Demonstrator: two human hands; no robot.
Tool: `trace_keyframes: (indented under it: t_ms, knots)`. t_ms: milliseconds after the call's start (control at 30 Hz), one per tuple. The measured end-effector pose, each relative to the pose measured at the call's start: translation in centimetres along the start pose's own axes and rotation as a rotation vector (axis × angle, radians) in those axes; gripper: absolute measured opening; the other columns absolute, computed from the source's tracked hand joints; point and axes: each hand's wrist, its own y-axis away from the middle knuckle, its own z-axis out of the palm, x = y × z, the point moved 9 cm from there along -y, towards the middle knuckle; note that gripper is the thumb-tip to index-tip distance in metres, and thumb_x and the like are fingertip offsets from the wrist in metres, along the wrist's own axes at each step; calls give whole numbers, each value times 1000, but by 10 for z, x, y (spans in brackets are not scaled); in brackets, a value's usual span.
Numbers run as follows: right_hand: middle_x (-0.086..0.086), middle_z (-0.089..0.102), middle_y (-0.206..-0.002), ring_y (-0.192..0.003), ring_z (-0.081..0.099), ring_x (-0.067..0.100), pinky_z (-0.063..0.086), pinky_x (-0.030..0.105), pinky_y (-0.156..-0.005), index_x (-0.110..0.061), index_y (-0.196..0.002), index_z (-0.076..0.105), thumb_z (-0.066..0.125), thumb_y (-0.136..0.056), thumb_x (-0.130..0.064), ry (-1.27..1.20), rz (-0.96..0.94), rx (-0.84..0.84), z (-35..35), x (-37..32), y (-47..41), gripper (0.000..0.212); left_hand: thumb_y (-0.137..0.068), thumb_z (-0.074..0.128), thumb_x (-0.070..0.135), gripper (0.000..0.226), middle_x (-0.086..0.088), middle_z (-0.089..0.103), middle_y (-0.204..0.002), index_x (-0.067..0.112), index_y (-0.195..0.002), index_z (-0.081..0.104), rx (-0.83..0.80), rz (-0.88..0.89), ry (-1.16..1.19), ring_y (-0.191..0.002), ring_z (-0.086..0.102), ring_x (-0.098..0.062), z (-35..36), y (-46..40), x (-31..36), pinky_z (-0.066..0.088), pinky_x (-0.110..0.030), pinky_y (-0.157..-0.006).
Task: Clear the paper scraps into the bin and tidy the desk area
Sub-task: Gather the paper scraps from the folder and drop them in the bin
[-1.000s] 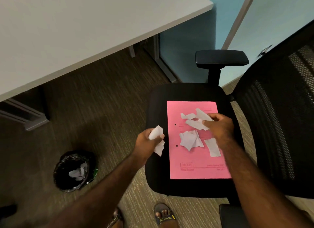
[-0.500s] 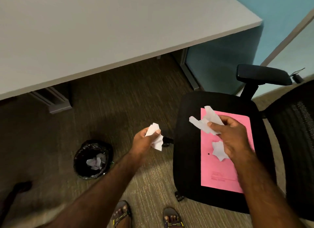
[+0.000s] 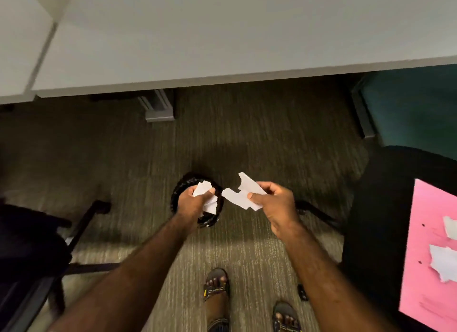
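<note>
My left hand is shut on a bunch of white paper scraps and hovers right over the small black-lined bin on the carpet, hiding most of it. My right hand grips more white paper scraps just to the right of the bin's rim. A pink folder lies on the black chair seat at the right edge, with two white scraps still on it.
The white desk top fills the upper view, with its grey leg behind the bin. A second dark chair and its base stand at the left. My sandalled feet are on the carpet below.
I have turned left from the chair toward the bin. Both hands carried their scraps over, the left now above the bin. The folder has slid to the view's right edge.
</note>
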Motion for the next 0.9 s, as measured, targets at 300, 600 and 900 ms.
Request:
trace_keyframes:
  t_ms: [300,600,900]
  knots:
    - [8,77,-92,-78,70,22,60,36,-73,-20,-87,71,76,-78,9,175,89,46,129,80,-35,31,-87,81,6,44,-20,68,-102,-11,-124,63,178,-130,-29,-76,67,-22,-99,-62,-44,52,-23,-51]
    - [9,77,-99,-81,69,22,57,30,-69,-13,-108,75,79,-78,5,274,156,104,180,125,-73,35,-91,74,-2,38,-26,63,-119,-3,-123,55,159,-232,96,-88,64,-30,-114,-104,-68,59,-30,-54]
    - [6,74,-110,-84,69,18,53,22,-64,-12,-132,67,86,-75,1,269,198,27,210,156,-92,61,-97,71,18,49,-16,59,-112,3,-138,48,143,-294,133,-88,59,-23,-129,-119,-97,50,-31,-66]
